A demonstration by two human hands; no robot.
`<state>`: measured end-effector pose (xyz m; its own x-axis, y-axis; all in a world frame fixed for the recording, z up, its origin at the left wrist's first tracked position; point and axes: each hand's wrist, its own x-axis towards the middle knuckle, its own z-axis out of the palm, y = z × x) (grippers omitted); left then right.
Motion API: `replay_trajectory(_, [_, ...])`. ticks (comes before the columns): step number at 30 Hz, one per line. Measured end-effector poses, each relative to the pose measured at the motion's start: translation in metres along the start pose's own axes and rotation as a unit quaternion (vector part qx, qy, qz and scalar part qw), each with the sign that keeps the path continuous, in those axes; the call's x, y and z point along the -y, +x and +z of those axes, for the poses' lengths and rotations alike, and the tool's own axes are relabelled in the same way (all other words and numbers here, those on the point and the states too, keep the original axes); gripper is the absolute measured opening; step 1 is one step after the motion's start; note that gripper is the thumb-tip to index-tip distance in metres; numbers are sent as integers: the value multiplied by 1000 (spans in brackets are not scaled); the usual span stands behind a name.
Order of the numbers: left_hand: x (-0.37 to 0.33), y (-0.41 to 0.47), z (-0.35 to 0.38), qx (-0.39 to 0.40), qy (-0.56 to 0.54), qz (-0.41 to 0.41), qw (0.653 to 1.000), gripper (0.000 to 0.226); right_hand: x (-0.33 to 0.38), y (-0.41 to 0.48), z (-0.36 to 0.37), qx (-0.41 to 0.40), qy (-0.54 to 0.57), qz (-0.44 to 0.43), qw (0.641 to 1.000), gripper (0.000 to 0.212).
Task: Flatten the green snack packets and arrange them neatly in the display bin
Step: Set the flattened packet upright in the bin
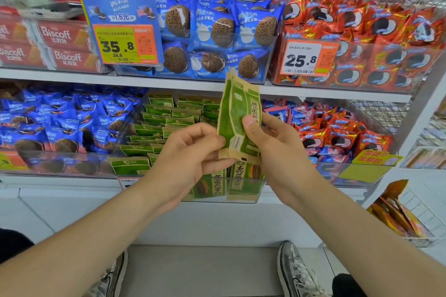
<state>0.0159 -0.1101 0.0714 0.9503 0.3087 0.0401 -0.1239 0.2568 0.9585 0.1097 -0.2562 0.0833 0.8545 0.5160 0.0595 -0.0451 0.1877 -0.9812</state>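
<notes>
A green and tan snack packet (235, 113) stands upright in front of the lower shelf, held by both hands. My left hand (190, 154) pinches its lower left edge between thumb and fingers. My right hand (270, 142) grips its right side, thumb pressed on the front. Behind and below the hands is the clear display bin (251, 190) with several green packets (164, 123) lying in rows, some standing against its front wall.
Clear bins of blue cookie packets (65, 125) sit left of the green bin, red and blue packets (337, 132) to its right. An upper shelf holds blue (217, 31) and red (386, 31) cookie packs with price tags. My shoes stand on the floor below.
</notes>
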Motion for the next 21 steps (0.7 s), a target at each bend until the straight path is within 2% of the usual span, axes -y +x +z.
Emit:
replay_trajectory(2, [0,-4,-2,27,-2,-18,999,31,0,-1,-1,-24,-56,-47,997,31])
replay_trajectory(4, [0,-6,-4,34,45,-11,998,38,-2,-2,-2,-39,-108,-77,990,34])
replay_trajectory(7, [2,-5,-8,7,94,-4,996,30,-1,-6,-2,-31,-75,-36,996,24])
replay_trajectory(9, [5,-4,-8,-13,91,-9,996,29,-2,-7,-4,-26,-19,19,999,35])
replay_trajectory(12, [5,-4,-5,-47,77,-6,996,27,-7,-8,-7,21,34,53,998,35])
replay_trajectory(17, [4,0,-4,-100,87,32,991,28,-11,-6,-8,48,73,33,996,29])
replay_trajectory(21, [7,2,-5,-88,184,88,975,9,-15,-9,-4,66,33,-12,997,32])
